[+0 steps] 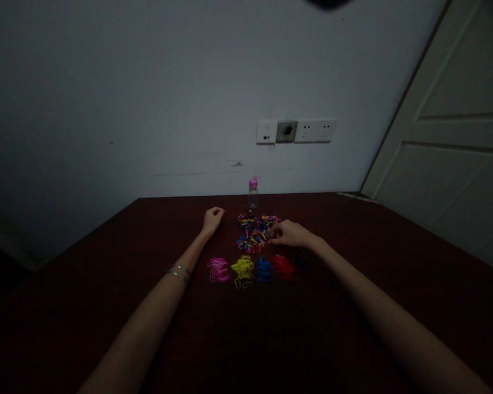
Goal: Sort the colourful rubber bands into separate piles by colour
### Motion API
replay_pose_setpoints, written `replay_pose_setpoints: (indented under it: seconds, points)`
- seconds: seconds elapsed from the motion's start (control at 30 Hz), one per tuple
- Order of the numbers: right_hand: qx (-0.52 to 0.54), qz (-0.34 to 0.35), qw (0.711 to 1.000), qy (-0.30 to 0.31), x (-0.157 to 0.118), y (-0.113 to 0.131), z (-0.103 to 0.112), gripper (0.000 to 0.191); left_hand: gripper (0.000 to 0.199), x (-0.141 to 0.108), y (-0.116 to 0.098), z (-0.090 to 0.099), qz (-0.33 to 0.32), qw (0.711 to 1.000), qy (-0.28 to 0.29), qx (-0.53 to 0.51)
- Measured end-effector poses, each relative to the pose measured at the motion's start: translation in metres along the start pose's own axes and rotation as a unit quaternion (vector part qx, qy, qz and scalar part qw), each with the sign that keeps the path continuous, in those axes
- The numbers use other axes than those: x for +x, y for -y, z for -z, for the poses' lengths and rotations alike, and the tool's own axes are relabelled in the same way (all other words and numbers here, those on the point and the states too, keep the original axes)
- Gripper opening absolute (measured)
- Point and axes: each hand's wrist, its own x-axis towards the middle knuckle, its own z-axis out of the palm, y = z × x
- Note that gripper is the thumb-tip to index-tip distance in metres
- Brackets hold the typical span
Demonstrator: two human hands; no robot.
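Observation:
A mixed heap of small coloured bands (252, 239) lies mid-table. My right hand (290, 234) is at the heap's right edge, its fingers closed together; anything between the fingertips is too small to make out. My left hand (213, 218) rests on the table left of the heap, its fingers curled in. Nearer to me are separate piles in a row: pink bands (218, 270), yellow bands (243, 266), blue bands (264, 269) and red bands (283, 267). Some dark bands (299, 259) are faintly visible beside the red pile.
A clear bottle with a pink cap (253, 193) stands behind the heap, close to the wall. The dark red table (246, 339) reaches the wall, which carries sockets and a switch (286, 132). A white panelled door (456, 131) stands at the right.

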Motion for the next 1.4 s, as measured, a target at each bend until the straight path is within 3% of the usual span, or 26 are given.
replay_pose_setpoints:
  seconds: [0.27,0.67,0.97,1.07,1.17,1.27,1.4]
  points:
    - [-0.025,0.01,1.0,-0.011,0.0,-0.001,-0.001,0.01,0.022,-0.004,-0.007,0.001,0.02,1.0,0.006,-0.002]
    - [0.02,-0.002,1.0,-0.014,0.002,-0.012,-0.001,0.012,0.023,-0.003,-0.004,0.001,0.015,1.0,0.009,-0.004]
    - [0.095,-0.014,0.992,-0.084,0.001,-0.015,0.009,0.016,0.023,-0.005,-0.009,0.002,0.025,1.0,0.013,-0.002]
    - [0.176,0.006,0.983,-0.05,0.001,0.004,0.007,0.017,0.024,-0.006,-0.01,0.002,0.022,1.0,0.011,0.001]
    - [0.22,0.037,0.974,0.03,0.001,0.031,0.0,0.016,0.023,-0.006,-0.01,0.002,0.02,1.0,0.011,0.0]
    - [0.209,0.077,0.97,0.098,0.0,0.053,-0.01,0.014,0.022,-0.006,-0.009,0.001,0.018,1.0,0.015,-0.005]
    - [0.173,0.116,0.97,0.13,-0.002,0.067,-0.018,0.014,0.022,-0.006,-0.008,0.001,0.02,1.0,0.014,-0.013]
